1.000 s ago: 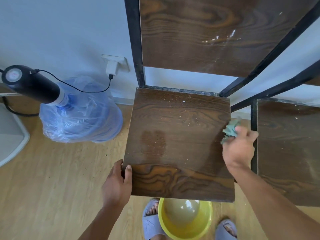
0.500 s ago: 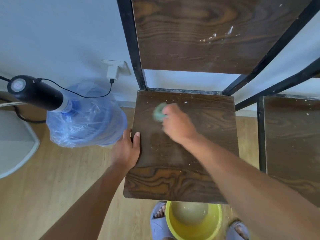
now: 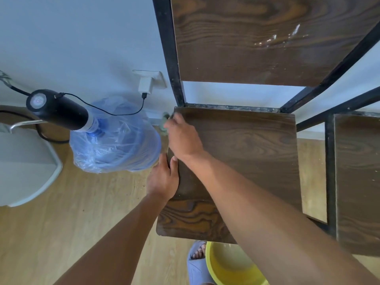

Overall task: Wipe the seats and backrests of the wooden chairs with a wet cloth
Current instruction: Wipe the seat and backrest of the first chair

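A dark wooden chair seat (image 3: 246, 153) on a black metal frame fills the middle, with its backrest (image 3: 257, 38) above, speckled with white marks. My right hand (image 3: 183, 136) sits at the seat's far left corner, closed on a green cloth (image 3: 165, 120) that pokes out past the edge. My left hand (image 3: 163, 177) grips the seat's left edge, thumb on top. A second wooden chair seat (image 3: 357, 171) stands at the right.
A yellow basin (image 3: 232, 266) sits on the floor below the seat's front edge, between my sandalled feet. A plastic-wrapped blue water jug (image 3: 117, 140) with a black pump stands left of the chair, its cable plugged into a wall socket. A white object lies far left.
My right hand swept the cloth from the seat's right edge across to the far left corner. My left hand slid up the left edge from the front corner.
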